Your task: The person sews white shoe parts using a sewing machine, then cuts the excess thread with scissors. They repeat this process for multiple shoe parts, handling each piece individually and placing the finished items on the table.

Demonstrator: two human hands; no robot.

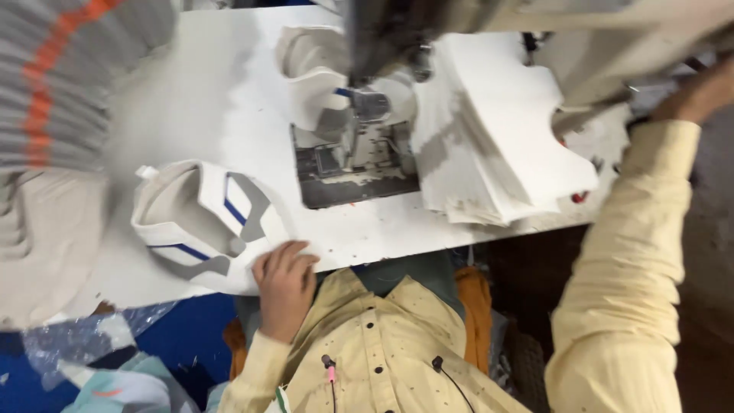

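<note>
My left hand (284, 287) rests at the near edge of the white table (214, 99), fingers curled over the corner of a white shoe upper (200, 218) with blue and grey stripes. A second white upper (312, 73) lies under the head of the sewing machine (397, 30), beside its metal needle plate (355, 164). My right hand (699, 92) is raised at the far right by the machine's side. Only part of it shows, and what it touches is hidden.
A thick stack of white cut pieces (497, 145) lies right of the needle plate. Piles of grey pieces with an orange stripe (53, 76) stand at the left. Crumpled clear plastic (84, 336) hangs below the table's left corner.
</note>
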